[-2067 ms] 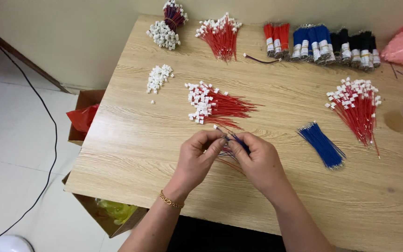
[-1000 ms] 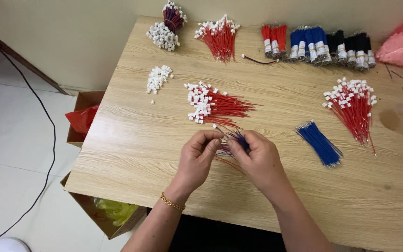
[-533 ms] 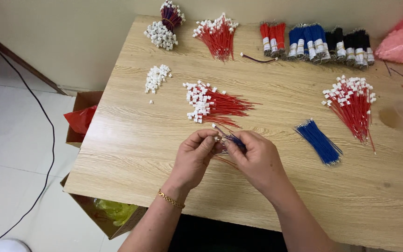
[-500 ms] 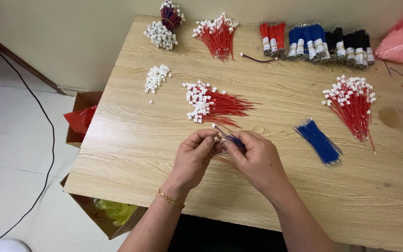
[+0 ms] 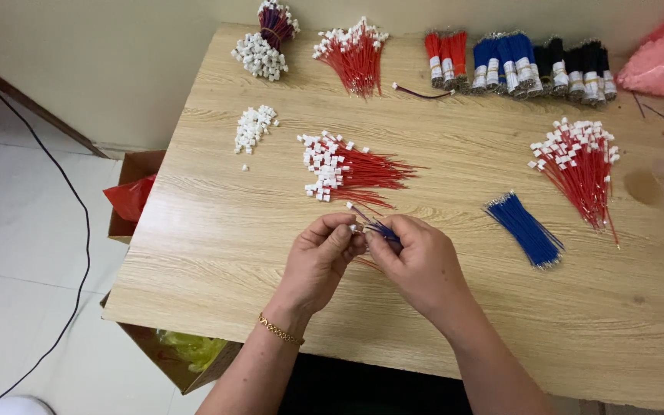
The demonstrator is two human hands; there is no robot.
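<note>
My left hand [image 5: 318,260] and my right hand [image 5: 419,261] meet over the wooden table [image 5: 209,253] near its front edge. Between the fingertips they pinch a small white connector with red and blue wires [image 5: 369,228]; my right hand holds the blue wire end against it. Just beyond my hands lies a fan of red wires with white connectors [image 5: 347,167]. A bundle of loose blue wires [image 5: 524,229] lies to the right of my right hand. A gold bracelet sits on my left wrist.
Loose white connectors [image 5: 253,127] lie at the left. More red wire bundles [image 5: 580,163] [image 5: 355,54], banded red, blue and black bundles [image 5: 520,61] and a pink bag [image 5: 659,61] line the back. Cardboard boxes [image 5: 136,192] stand on the floor at the left, with a black cable.
My hands have stayed together at the same spot, with only small finger movements on the connector and wires. Nothing else on the table has moved.
</note>
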